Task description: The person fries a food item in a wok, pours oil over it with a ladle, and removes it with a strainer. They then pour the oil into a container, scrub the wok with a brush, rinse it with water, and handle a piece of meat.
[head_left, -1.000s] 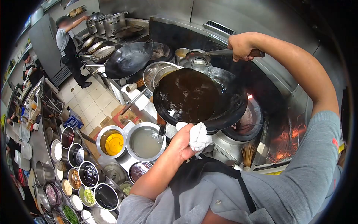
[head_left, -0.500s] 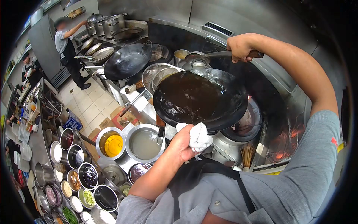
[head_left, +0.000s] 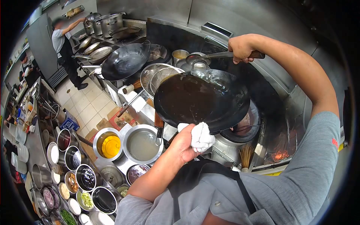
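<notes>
- Left hand point(head_left: 183, 145), centre: fingers clamped on cloth point(head_left: 202, 138) against wok point(head_left: 233, 102).
- Right hand point(head_left: 242, 48), upper right: fingers closed round ladle point(head_left: 221, 54).
- Apparent step: tilting wok — next move requires firm grip.

Tiled floor point(head_left: 87, 105), steel wall point(head_left: 247, 17), fridge point(head_left: 40, 47) perhaps.

One held ladle point(head_left: 219, 55), one held cloth point(head_left: 203, 138), one held wok point(head_left: 232, 105) and two bristle brushes point(head_left: 245, 155) show.
</notes>
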Tool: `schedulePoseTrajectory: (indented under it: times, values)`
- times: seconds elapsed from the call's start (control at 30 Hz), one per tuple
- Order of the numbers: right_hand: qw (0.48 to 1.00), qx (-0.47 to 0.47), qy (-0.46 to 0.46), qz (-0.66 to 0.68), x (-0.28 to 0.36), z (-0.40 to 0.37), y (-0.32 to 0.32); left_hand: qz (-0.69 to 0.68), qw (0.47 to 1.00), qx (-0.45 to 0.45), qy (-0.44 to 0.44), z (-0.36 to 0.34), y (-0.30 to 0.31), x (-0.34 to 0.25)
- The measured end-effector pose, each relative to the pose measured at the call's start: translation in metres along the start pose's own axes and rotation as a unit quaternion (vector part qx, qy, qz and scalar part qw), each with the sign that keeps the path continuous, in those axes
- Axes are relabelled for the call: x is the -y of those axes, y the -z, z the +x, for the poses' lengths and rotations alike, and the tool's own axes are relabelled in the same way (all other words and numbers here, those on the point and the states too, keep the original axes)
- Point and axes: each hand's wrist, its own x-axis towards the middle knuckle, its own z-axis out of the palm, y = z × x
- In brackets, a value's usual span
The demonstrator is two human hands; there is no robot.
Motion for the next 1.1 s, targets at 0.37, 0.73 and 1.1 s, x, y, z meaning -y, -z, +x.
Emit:
schedulePoseTrajectory:
  times: [0.37,0.73,1.1]
  values:
    - [1.0,-0.008,0.0,0.023,-0.001,-0.001,0.0,0.002,1.0,0.014,0.005,-0.003,-0.011,0.002]
    - [1.0,-0.011,-0.005,0.005,0.0,0.004,0.002,-0.019,0.999,0.031,0.014,0.006,-0.005,0.004]
    - [0.999,-0.009,0.018,-0.026,0.002,0.01,0.004,-0.032,0.998,0.059,0.005,0.012,-0.011,0.005]
